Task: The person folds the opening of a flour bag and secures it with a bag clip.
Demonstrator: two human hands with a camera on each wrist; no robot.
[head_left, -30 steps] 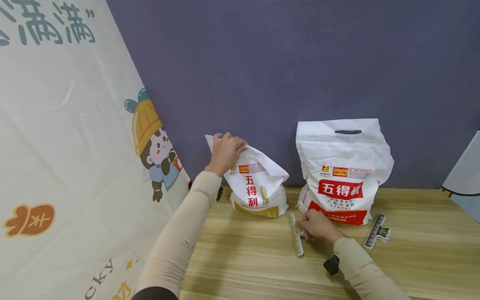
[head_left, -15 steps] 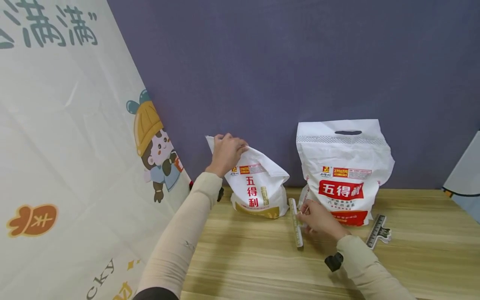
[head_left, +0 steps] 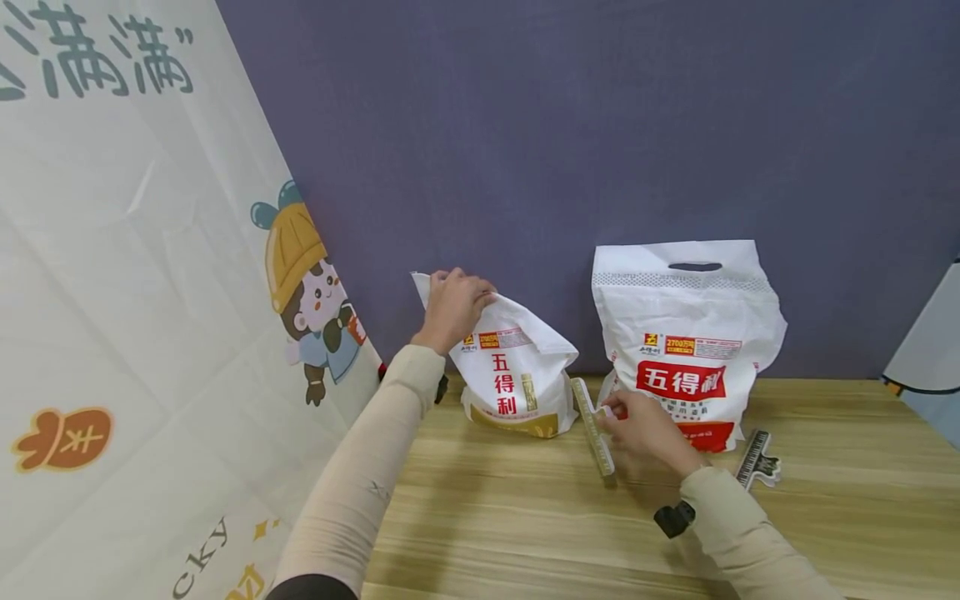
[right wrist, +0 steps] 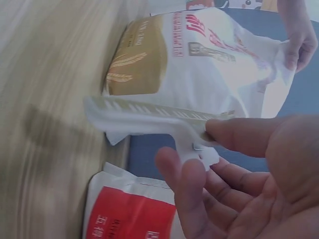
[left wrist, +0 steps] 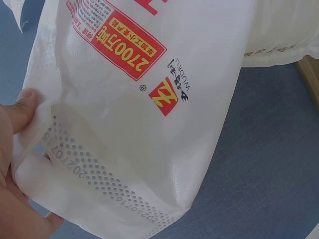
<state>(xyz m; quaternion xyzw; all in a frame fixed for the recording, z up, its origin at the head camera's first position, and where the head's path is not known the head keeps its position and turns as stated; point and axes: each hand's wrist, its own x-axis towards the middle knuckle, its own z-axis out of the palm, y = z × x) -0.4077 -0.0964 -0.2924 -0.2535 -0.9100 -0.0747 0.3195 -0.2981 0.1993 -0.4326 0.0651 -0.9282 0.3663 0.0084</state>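
My left hand grips the gathered top of a white flour bag with red lettering and a gold base band. In the left wrist view, the thumb and fingers wrap the folded edge of the bag beside its dotted strip. My right hand pinches a long pale clip with ruler marks, between the two bags. Seen from the right wrist, the thumb presses one side of the clip's handle and fingers the other. The clip's bar overlaps the held bag's lower part there.
A second white flour bag with red panels and a handle slot stands upright to the right. A dark-striped ruler clip lies on the wooden table in front of it. A grey-blue backdrop is behind, a printed white sheet at left.
My right hand has lifted the pale clip up from the table and moved it away from me, towards the bags; the clip has tilted. My left hand keeps its hold on the flour bag.
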